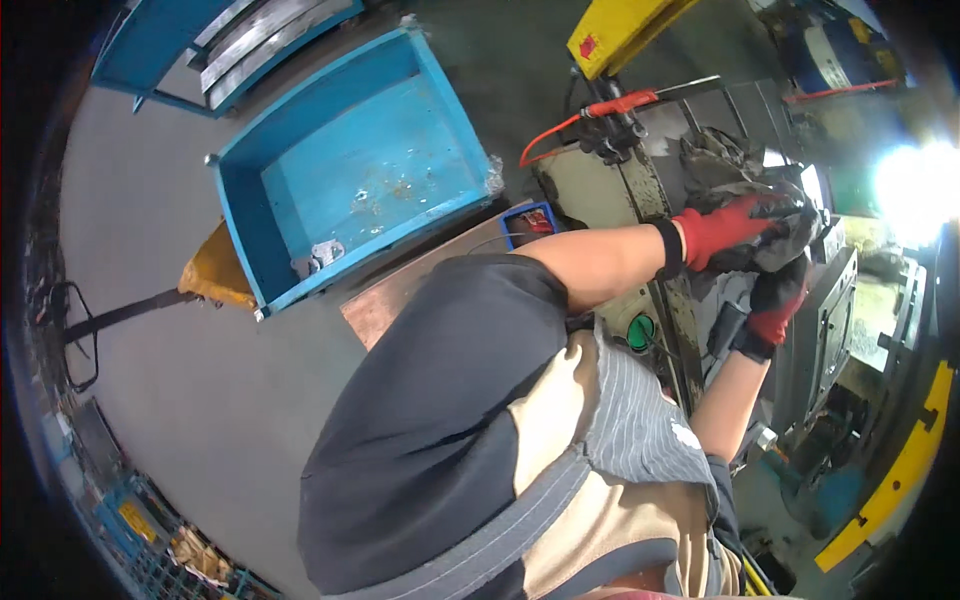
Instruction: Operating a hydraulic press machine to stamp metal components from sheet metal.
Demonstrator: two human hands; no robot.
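Note:
My left hand (735,230), in a red and black work glove, reaches right across a machine bed and closes on a crumpled dark grey rag (790,235). From below, my right hand (778,302), gloved the same way, comes up against the rag's lower side; its fingertips are partly lost among the dark folds but look closed on it. More dark crumpled cloth (715,160) lies just beyond my left hand. Close to my right hand stands a grey metal machine block (822,330). Whatever lies under the rag is hidden.
A large blue metal bin (340,160) with small scraps stands at left. Nearer are a small blue box (530,226) and a brown board (385,305). An orange-handled tool (625,103) hangs beyond my hands, below a yellow beam (625,35). A bright lamp (920,190) glares at right.

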